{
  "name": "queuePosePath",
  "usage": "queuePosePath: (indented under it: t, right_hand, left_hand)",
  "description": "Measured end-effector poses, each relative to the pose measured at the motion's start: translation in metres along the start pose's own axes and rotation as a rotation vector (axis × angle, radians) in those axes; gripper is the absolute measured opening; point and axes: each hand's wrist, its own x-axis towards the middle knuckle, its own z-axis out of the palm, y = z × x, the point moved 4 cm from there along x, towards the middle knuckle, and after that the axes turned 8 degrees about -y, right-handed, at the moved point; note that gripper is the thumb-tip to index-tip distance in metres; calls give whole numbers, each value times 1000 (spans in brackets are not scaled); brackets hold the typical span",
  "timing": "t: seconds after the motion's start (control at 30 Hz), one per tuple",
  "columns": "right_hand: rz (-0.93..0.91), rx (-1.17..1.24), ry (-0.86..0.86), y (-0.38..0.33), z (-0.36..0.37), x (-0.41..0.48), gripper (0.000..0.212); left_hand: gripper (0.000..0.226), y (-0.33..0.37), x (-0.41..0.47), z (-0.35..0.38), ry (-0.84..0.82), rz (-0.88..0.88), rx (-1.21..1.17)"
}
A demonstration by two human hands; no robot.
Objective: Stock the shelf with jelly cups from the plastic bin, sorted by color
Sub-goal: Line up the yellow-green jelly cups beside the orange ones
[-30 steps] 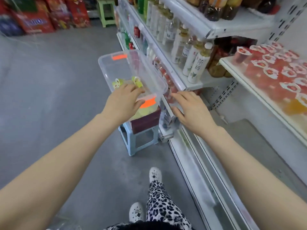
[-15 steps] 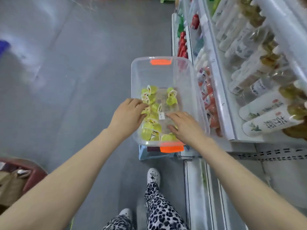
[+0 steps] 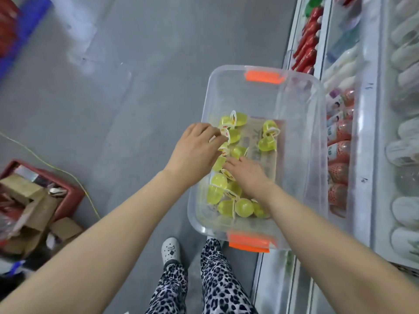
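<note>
Reached into clear bin point(image 3: 315, 132) beside shelf point(image 3: 367, 132). Curled left hand point(image 3: 197, 152) round green cups point(image 3: 243, 207) near left wall; rested right hand point(image 3: 248, 174) on cups mid-bin, could not tell its grip.

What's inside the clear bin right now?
Yellow-green jelly cups lie loose on the floor of the clear bin, with the left grip and right grip among them. No other colour shows. Anything beneath the grips is covered.
</note>
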Motion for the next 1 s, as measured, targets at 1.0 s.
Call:
queuePosePath:
  t: [1.0]
  right_hand:
    - [753,1035,397,53,18,-85,53]
  left_hand:
    - [54,30,118,91,-729,59,28]
